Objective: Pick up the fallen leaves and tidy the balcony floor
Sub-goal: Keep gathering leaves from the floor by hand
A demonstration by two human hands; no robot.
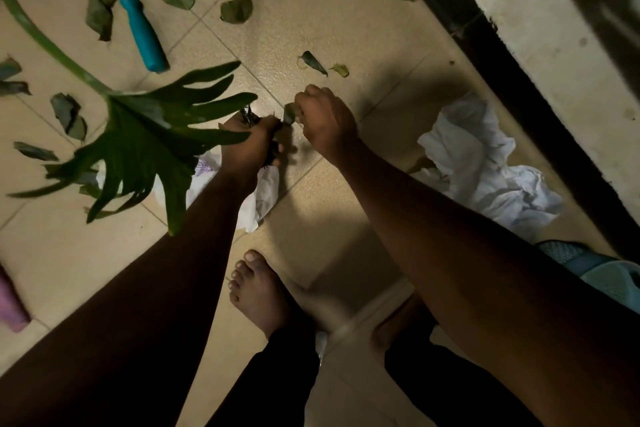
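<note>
leaf being picked: small green leaf [289, 113], held just off the right-hand tips of the big split frond [145, 146]
right hand [325, 121]: fingers curled in, pinching that leaf at the fingertips
left hand [249, 144]: right next to it, half tucked behind the frond's tips, fist wrapped round a dark bunch of leaves [248, 115]
loose leaves: two little ones [313, 62] up and right of the frond, more above it [237, 10] and off its left side [69, 113], all flat on the tile floor [346, 28]
trowel [142, 28]: blue handle, lying above the frond
white bag [265, 191]: on the floor under the frond's lower edge and the left wrist
crumpled white stuff [485, 166]: well off to the frond's right, can't tell if it's bag or cloth
bare foot [258, 291]: below the frond, toes pointing up-frame
</note>
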